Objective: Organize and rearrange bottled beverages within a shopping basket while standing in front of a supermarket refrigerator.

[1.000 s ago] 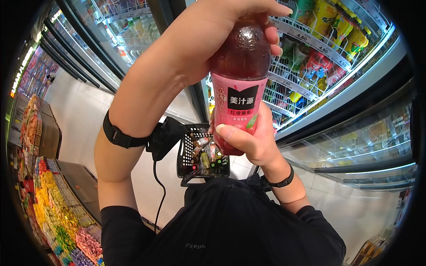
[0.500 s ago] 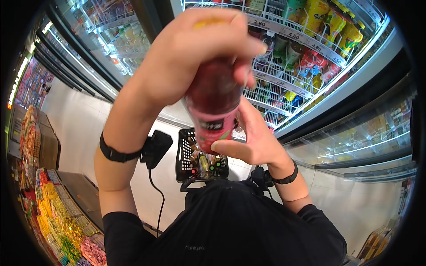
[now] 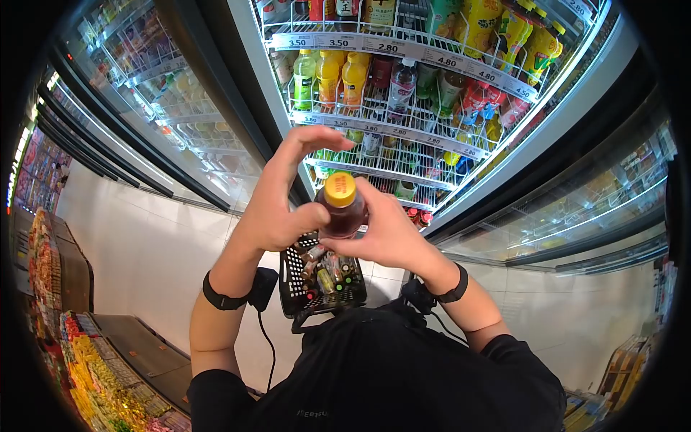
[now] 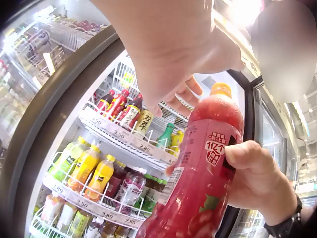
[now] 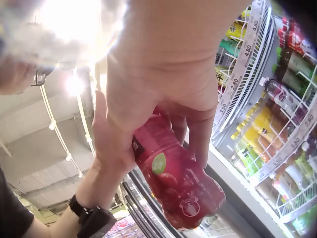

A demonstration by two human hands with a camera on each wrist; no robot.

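Observation:
Upright in front of the chest is a grape juice bottle [image 3: 343, 222] with dark red drink, a pink label and a yellow cap [image 3: 340, 189]. My right hand [image 3: 392, 229] grips its body, thumb on the near side and fingers round the far side. My left hand [image 3: 277, 201] is at the bottle's left, its thumb by the shoulder and its other fingers spread beyond the cap. In the left wrist view, those left fingers [image 4: 184, 94] stand off beside the bottle neck. The right wrist view shows the bottle's base [image 5: 190, 206] below the right hand.
Below the bottle, a black shopping basket [image 3: 291, 288] holds several bottles. Ahead, an open fridge has wire shelves [image 3: 389, 129] of drinks with price strips. A dark-framed glass door [image 3: 209, 79] stands at the left. Candy displays [image 3: 108, 374] line the lower left.
The bottle has moved lower and away from the head camera, tipping so its cap shows. My left hand has come off the bottle's top and spread. My right hand keeps its grip.

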